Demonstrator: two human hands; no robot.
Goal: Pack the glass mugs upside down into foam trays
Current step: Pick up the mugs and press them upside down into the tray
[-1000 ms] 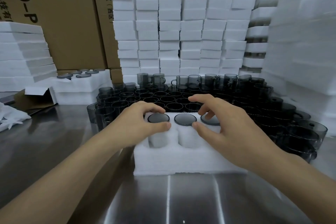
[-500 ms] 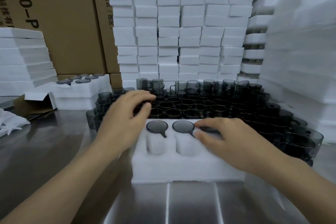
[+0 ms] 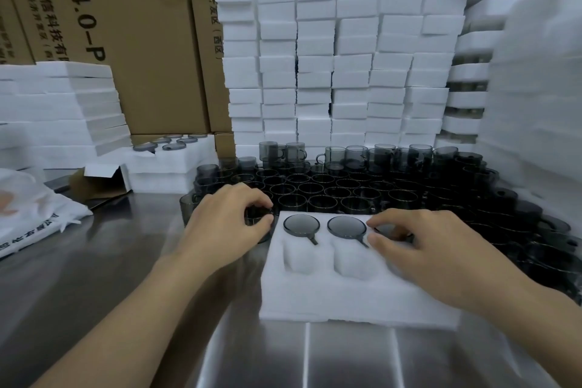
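Many mugs [image 3: 330, 192] behind tray [image 3: 346, 299], cartons [image 3: 141, 41] beyond

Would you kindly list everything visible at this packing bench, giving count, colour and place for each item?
foam tray: one, white, centre front; two near pockets seen empty.
seated mugs: two, smoky grey, upside down in tray's far row.
third mug: one, grey, far row right, partly covered.
gripped mug: one, grey, left of tray.
loose mugs: many, grey, upright behind tray.
foam stacks: many, white, behind and both sides.
cardboard boxes: several, brown, back left.
plastic bag: one, white, far left.
table: one, steel, underneath.
left hand: one, grips the gripped mug.
right hand: one, pinches the third mug.
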